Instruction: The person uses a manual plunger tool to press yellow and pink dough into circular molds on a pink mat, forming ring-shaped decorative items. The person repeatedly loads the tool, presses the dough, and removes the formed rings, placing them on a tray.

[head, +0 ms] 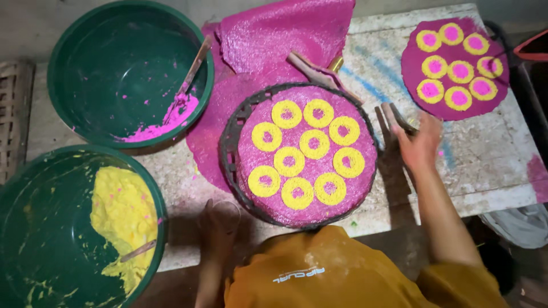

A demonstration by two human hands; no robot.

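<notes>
Head view: right hand (pixel 419 145) reaches out over the table (pixel 491 165), fingers closed around a small flat tool (pixel 397 118) — grip looks firm, though motion blur softens it. Left hand (pixel 220 219) rests open on the table edge, just beside the round tray (pixel 229 149). The tray holds a pink disc (pixel 308 154) with ten yellow rings. A second ringed disc (pixel 454 68) lies well apart, far right. Two green bowls at left — one with pink paste (pixel 171 117), one with yellow paste (pixel 123 214).
</notes>
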